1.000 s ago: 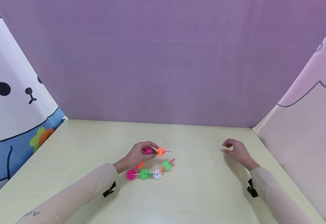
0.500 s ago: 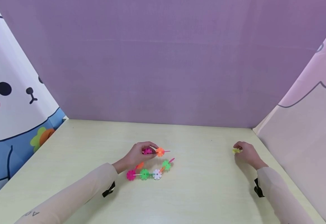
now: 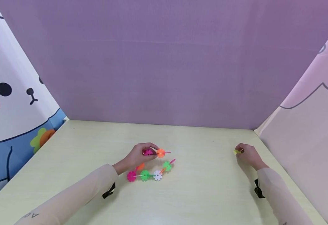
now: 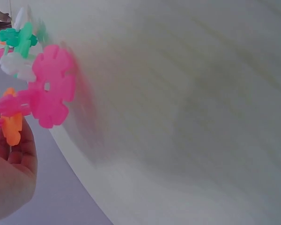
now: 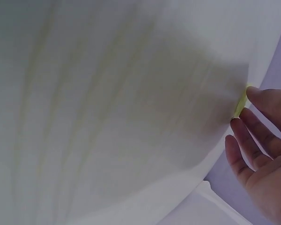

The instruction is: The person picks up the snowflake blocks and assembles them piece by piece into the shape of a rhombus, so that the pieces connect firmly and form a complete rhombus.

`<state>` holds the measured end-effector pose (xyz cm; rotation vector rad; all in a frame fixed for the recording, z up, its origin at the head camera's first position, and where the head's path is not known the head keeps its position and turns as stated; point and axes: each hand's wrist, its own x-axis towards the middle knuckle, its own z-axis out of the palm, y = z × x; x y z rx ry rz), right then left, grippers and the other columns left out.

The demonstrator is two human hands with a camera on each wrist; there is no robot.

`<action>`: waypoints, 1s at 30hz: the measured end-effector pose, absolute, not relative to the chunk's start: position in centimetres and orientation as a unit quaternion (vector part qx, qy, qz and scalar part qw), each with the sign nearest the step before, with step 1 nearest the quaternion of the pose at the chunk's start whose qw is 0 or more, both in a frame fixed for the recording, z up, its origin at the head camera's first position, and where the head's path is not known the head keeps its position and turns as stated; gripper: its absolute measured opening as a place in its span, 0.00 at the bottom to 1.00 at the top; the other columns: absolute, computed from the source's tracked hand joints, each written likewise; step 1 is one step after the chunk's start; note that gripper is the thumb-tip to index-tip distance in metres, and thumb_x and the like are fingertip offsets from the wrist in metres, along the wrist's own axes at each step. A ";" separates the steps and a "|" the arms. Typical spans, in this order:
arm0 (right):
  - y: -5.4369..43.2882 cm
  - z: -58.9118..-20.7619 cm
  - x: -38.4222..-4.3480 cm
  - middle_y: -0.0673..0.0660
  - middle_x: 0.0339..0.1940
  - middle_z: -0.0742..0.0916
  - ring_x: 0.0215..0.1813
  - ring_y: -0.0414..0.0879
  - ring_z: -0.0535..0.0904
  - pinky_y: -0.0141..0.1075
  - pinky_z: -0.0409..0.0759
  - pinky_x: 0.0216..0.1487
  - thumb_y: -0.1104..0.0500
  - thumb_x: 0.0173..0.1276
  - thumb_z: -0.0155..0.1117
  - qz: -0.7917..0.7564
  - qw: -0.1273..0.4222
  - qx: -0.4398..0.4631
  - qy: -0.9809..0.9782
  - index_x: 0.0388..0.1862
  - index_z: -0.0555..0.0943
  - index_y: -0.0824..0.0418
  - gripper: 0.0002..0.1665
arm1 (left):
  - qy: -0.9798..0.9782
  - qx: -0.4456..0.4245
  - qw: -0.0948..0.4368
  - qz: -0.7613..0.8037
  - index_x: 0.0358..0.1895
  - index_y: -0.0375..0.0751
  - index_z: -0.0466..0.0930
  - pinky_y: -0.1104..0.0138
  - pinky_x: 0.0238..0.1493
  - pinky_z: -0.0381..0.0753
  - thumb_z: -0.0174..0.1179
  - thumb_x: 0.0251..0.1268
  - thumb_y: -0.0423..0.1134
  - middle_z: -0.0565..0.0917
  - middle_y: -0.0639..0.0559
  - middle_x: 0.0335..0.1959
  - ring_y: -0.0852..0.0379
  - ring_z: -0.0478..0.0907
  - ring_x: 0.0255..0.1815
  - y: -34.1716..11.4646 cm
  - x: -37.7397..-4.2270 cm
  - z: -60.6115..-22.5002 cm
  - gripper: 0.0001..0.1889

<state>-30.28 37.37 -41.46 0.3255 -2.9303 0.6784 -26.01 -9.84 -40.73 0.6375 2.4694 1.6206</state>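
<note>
My left hand (image 3: 137,155) grips one end of a curved chain of notched plastic snowflake discs (image 3: 145,175), left of the middle of the table. An orange disc (image 3: 160,152) shows at its fingertips, with a thin pink one edge-on beyond. Pink, green and white discs curve round below the hand. A large pink disc (image 4: 54,86) stands foremost in the left wrist view, close over the table. At the right, my right hand (image 3: 249,155) pinches a small yellow disc (image 3: 236,152) between thumb and fingers. In the right wrist view the yellow disc (image 5: 240,102) is mostly edge-on.
A pale wood table (image 3: 197,187) lies under both hands. A purple panel (image 3: 164,68) rises along its back edge. A cartoon-print cloth (image 3: 17,118) hangs at the left, and a pale pink one (image 3: 310,140) borders the right.
The right hand has moved a little right and now pinches a yellow disc; one second ago no disc showed at its fingers. The left hand and the chain stay nearly still.
</note>
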 end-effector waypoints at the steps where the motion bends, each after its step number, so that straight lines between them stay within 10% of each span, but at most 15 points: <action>1: 37.4 -41.4 -30.3 0.69 0.34 0.82 0.36 0.59 0.78 0.49 0.76 0.39 0.71 0.51 0.61 0.224 0.060 0.110 -0.966 0.37 0.77 0.73 0.12 | 0.816 0.209 0.060 0.535 0.45 0.50 0.79 0.69 0.38 0.81 0.63 0.56 0.34 0.83 0.51 0.39 0.58 0.80 0.39 -9.8 -26.0 -40.8 0.13; 30: 35.2 -39.8 -29.9 0.62 0.30 0.85 0.29 0.39 0.77 0.28 0.74 0.30 0.71 0.55 0.62 0.290 0.086 0.132 -0.944 0.35 0.80 0.70 0.07 | 0.815 0.220 0.052 0.534 0.45 0.49 0.79 0.70 0.37 0.81 0.63 0.56 0.34 0.83 0.51 0.40 0.57 0.80 0.39 -10.0 -26.0 -41.0 0.13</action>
